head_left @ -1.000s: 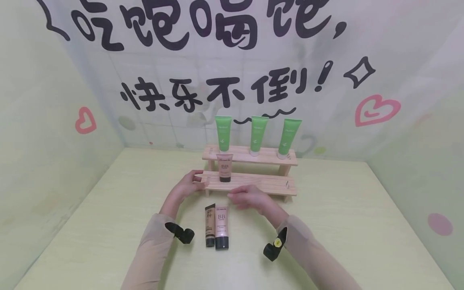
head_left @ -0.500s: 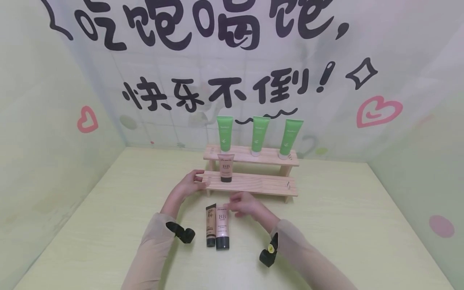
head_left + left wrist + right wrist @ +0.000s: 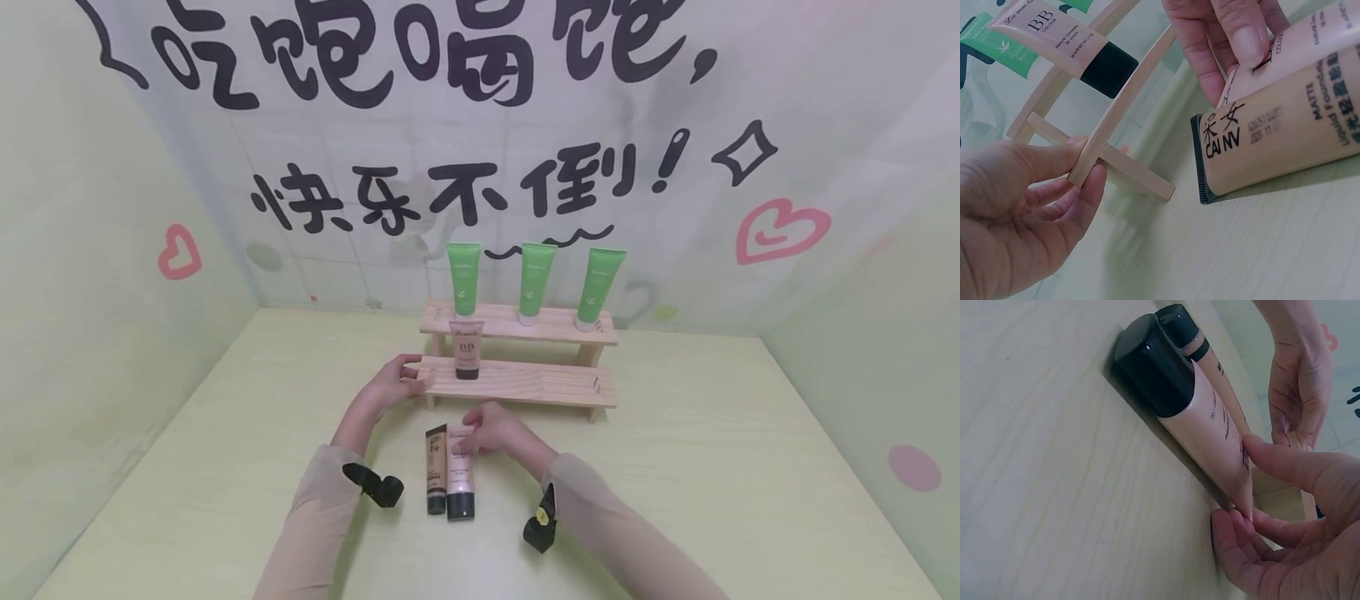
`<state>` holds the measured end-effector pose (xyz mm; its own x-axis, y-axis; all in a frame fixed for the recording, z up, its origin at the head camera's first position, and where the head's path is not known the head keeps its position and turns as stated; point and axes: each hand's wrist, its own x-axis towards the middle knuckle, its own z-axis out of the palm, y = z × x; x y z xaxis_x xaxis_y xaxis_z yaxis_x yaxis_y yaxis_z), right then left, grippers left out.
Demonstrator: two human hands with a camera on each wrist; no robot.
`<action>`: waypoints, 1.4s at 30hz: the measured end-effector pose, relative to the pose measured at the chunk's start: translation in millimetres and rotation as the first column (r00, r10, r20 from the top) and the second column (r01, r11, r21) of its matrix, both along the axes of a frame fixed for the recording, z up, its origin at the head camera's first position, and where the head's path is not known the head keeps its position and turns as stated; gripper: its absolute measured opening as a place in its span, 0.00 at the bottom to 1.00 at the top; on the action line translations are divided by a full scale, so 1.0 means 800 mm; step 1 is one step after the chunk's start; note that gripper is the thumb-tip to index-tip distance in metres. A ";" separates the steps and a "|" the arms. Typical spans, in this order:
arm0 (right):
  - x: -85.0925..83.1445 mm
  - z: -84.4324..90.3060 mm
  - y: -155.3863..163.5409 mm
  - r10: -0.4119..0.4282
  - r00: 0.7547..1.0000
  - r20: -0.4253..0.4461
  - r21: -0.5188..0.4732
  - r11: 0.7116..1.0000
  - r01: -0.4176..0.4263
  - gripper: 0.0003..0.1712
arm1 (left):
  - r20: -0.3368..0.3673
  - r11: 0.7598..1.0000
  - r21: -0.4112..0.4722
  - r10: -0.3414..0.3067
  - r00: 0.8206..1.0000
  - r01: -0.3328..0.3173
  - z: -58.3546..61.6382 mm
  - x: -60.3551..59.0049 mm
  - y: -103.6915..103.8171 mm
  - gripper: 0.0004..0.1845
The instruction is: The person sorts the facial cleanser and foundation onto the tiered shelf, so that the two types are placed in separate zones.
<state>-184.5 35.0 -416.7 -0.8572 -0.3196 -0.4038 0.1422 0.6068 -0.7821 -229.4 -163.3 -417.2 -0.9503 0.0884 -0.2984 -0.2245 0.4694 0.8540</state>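
My left hand [image 3: 412,375] grips the left end of the lower shelf of a two-step wooden rack [image 3: 525,382], thumb on top and fingers underneath [image 3: 1079,187]. A pink BB tube [image 3: 460,479] and a slimmer tan foundation tube [image 3: 436,471] lie side by side on the table, black caps towards me. My right hand [image 3: 471,437] pinches the pink tube [image 3: 1204,425] at its flat crimped end, thumb above and fingers below. Another BB tube [image 3: 467,350] stands cap-down on the lower shelf.
Three green tubes [image 3: 536,279] stand cap-down along the rack's upper shelf. The pale green table [image 3: 712,467] is walled in by a printed backdrop with black lettering and pink hearts. Black wrist cameras [image 3: 375,485] sit on both sleeves.
My right hand has moved down and left from in front of the rack to the pink tube's crimped end and taken hold of it. The left hand stays on the shelf end.
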 end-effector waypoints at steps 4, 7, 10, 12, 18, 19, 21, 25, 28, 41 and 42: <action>-0.001 -0.001 -0.001 -0.003 1.000 -0.001 0.002 1.000 0.003 0.31 | 0.001 1.000 0.001 0.006 1.000 -0.006 0.000 -0.001 0.000 0.32; -0.003 -0.003 0.001 -0.003 1.000 0.005 -0.015 1.000 0.004 0.30 | 0.002 1.000 0.003 0.005 1.000 -0.005 0.001 -0.001 0.000 0.32; -0.004 -0.005 0.002 0.000 1.000 0.018 -0.034 0.999 0.000 0.27 | 0.003 1.000 0.010 0.005 1.000 -0.005 0.001 0.000 0.000 0.32; -0.004 -0.007 0.003 0.004 1.000 0.027 -0.049 0.999 -0.003 0.25 | 0.001 1.000 0.011 0.007 1.000 -0.007 0.001 0.000 0.000 0.32; -0.005 -0.010 0.010 0.009 0.998 0.069 -0.114 0.994 -0.001 0.19 | 0.003 1.000 0.017 0.003 1.000 -0.004 -0.003 0.001 0.000 0.32; -0.005 -0.011 0.011 0.011 0.997 0.081 -0.132 0.991 0.000 0.19 | 0.003 1.000 0.014 0.003 1.000 -0.003 -0.004 0.001 0.000 0.32; -0.006 -0.011 0.013 0.018 0.994 0.104 -0.166 0.986 0.000 0.18 | 0.005 1.000 0.011 0.005 1.000 -0.005 -0.004 0.002 0.000 0.32; -0.007 -0.011 0.013 0.039 0.988 0.151 -0.226 0.974 -0.004 0.18 | 0.004 1.000 0.003 0.008 1.000 -0.008 -0.002 0.001 0.000 0.32; -0.008 -0.010 0.013 0.041 0.982 0.182 -0.265 0.964 0.008 0.19 | -0.001 1.000 0.004 0.001 1.000 -0.001 -0.001 0.000 0.000 0.32; -0.009 -0.005 0.029 0.096 0.983 0.157 -0.358 0.933 -0.034 0.20 | -0.006 1.000 -0.003 -0.006 1.000 0.006 -0.002 -0.001 -0.002 0.32; -0.010 -0.004 0.031 0.099 0.983 0.153 -0.359 0.933 -0.038 0.20 | -0.005 1.000 0.000 -0.005 1.000 0.005 -0.002 -0.001 -0.002 0.32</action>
